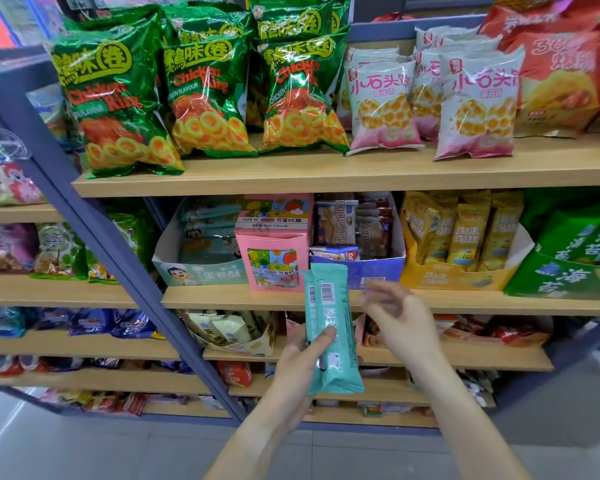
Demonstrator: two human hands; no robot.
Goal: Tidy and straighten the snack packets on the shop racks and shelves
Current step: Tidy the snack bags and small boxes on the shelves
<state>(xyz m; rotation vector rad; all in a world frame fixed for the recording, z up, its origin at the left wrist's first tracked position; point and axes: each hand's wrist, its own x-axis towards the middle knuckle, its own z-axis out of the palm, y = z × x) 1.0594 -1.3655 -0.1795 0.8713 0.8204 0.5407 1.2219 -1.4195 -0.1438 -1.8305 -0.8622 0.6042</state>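
Left hand (300,355) raised, fingers and thumb curled in a grip — forearm angled up. Right hand (397,311) beside it, fingers loosely spread, blurred.

We see only two arms of the person, both bare from the lower edge of the view up to the hands: no sleeve, cuff or glove covers either forearm. Our left hand (297,367) wears no ring, and its wrist carries no watch or band. Our right hand (400,318) is a little blurred, so we cannot make out its fingertips sharply, yet its wrist and the back of the hand show nothing worn either. The fingernails that show on our left hand look short and plain.
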